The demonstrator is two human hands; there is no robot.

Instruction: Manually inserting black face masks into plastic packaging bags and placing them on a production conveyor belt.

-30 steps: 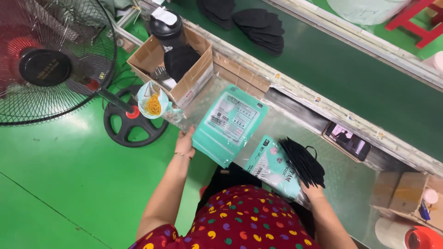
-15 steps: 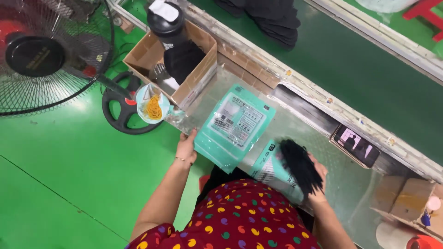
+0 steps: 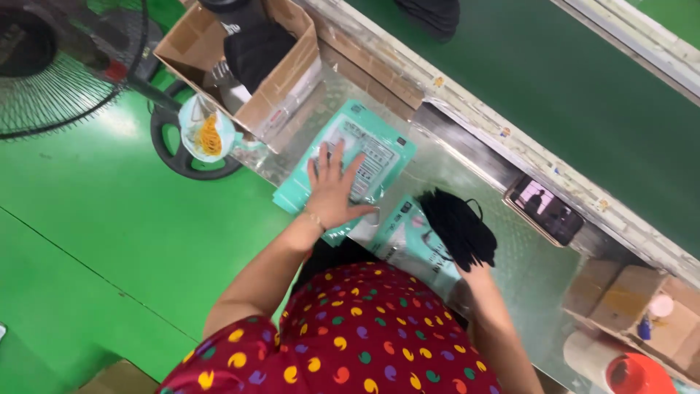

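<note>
My right hand (image 3: 477, 281) lay nearest me, closed around a thick bundle of black face masks (image 3: 458, 228), though my fingers were mostly hidden beneath it. The bundle's long axis ran up and left from that hand, resting across a single teal pouch (image 3: 412, 244) on the metal worktable (image 3: 539, 270). Just left of that pouch, my left hand (image 3: 334, 191) pressed flat, fingers spread, on a stack of teal pouches (image 3: 364, 149), holding nothing. The stack's long side angled away toward a cardboard box (image 3: 281, 80) beyond it. Right of the stack, farther off, a phone (image 3: 547, 210) lay by the green conveyor belt (image 3: 569, 87).
</note>
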